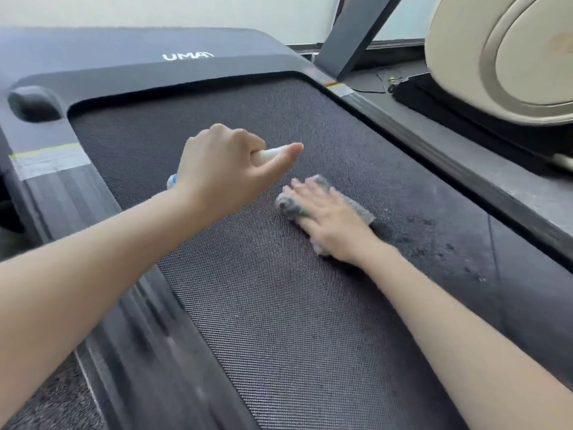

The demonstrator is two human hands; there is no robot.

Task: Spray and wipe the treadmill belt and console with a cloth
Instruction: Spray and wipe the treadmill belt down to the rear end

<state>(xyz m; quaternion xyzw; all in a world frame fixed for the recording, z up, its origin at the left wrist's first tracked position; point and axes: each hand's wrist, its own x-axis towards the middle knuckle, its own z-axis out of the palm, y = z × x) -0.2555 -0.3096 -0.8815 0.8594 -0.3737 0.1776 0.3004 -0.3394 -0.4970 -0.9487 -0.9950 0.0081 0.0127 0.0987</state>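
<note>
Head view: the grey cloth lies flat on the treadmill belt, at about two o'clock from the belt's middle. The right hand presses on it, fingers spread and flat. At ten o'clock from the cloth, the left hand is curled tight around a white spray bottle. Dark wet specks dot the belt at four o'clock.

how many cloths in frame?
1. A grey cloth lies flat on the treadmill belt, pressed under the right hand. The left hand holds a spray bottle, no cloth visible there.
</note>
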